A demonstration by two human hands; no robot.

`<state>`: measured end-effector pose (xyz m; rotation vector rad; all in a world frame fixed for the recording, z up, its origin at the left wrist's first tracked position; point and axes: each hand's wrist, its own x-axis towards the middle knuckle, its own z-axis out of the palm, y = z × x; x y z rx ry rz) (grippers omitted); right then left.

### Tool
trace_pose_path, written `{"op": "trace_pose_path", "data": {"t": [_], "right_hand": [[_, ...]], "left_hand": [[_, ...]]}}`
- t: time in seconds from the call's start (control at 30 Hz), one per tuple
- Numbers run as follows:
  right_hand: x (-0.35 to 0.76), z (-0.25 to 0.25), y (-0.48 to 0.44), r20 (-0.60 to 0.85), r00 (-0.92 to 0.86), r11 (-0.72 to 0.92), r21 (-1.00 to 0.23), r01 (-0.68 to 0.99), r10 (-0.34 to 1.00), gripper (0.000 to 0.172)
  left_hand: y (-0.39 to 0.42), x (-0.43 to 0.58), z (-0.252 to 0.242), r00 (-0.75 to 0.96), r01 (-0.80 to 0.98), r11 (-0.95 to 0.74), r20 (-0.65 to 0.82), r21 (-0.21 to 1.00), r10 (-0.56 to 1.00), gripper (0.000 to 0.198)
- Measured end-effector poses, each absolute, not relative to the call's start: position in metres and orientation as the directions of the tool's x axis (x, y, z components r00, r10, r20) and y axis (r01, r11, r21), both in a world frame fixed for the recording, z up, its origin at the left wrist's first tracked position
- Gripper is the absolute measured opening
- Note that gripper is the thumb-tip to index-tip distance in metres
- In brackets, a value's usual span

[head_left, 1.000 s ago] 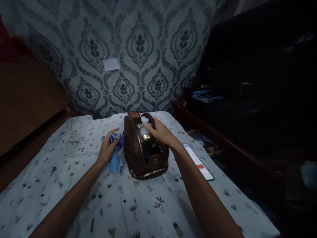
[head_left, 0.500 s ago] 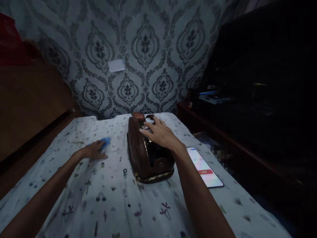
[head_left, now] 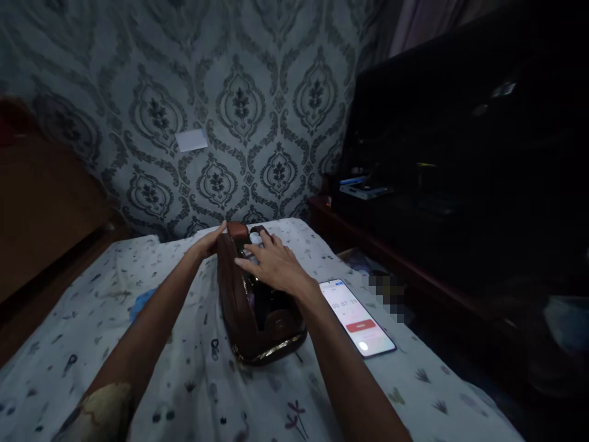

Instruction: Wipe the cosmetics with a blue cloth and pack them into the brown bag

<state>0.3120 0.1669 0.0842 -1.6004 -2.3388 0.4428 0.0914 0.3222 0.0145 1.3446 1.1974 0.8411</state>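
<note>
A brown leather-look bag with a gold zipper lies on the bed, its top unzipped. My left hand is at the bag's far left edge, gripping its side, with most fingers hidden from view. Over the opening, my right hand has its fingers spread and touches the bag's rim or contents. Near those fingertips a small round white item shows inside. An orange-brown piece stands at the bag's far end. The rest of the inside is dark.
A phone with a lit timer screen lies right of the bag. Something blue and crumpled is partly behind my left forearm on the patterned sheet. A brown wooden panel stands left, dark furniture right.
My left hand has left the blue crumpled thing and moved right to the bag's far left side. My right hand stays over the opening. The view has shifted right.
</note>
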Motion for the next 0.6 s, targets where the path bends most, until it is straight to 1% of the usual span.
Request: {"op": "trace_pose_path", "data": {"t": [0.07,0.2,0.27,0.33,0.4,0.47,0.6], "right_hand": [[0.313,0.083,0.167,0.065,-0.358,0.353,-0.4,0.846,0.931,0.06],[0.314,0.078,0.169,0.1,-0.37,0.377,-0.407,0.832,0.924,0.06],[0.315,0.076,0.171,0.118,-0.374,0.388,-0.41,0.826,0.92,0.059],[0.316,0.075,0.172,0.132,-0.377,0.396,-0.414,0.819,0.917,0.06],[0.317,0.075,0.173,0.128,-0.375,0.393,-0.428,0.814,0.918,0.062],[0.317,0.075,0.173,0.122,-0.37,0.384,-0.443,0.81,0.921,0.064],[0.317,0.074,0.175,0.127,-0.35,0.368,-0.454,0.811,0.928,0.069]], "left_hand": [[0.33,0.1,0.012,0.276,0.119,0.121,-0.15,0.986,0.95,0.062],[0.344,0.105,0.014,0.259,-0.004,0.08,-0.076,0.997,0.963,0.04],[0.348,0.106,0.015,0.223,-0.065,0.023,-0.008,0.998,0.975,0.041],[0.349,0.105,0.016,0.194,-0.111,-0.034,0.055,0.993,0.979,0.05],[0.347,0.104,0.018,0.179,-0.132,-0.072,0.095,0.989,0.979,0.056],[0.347,0.103,0.021,0.175,-0.132,-0.084,0.106,0.988,0.979,0.056],[0.352,0.105,0.029,0.166,-0.083,-0.037,0.05,0.996,0.985,0.037]]}}
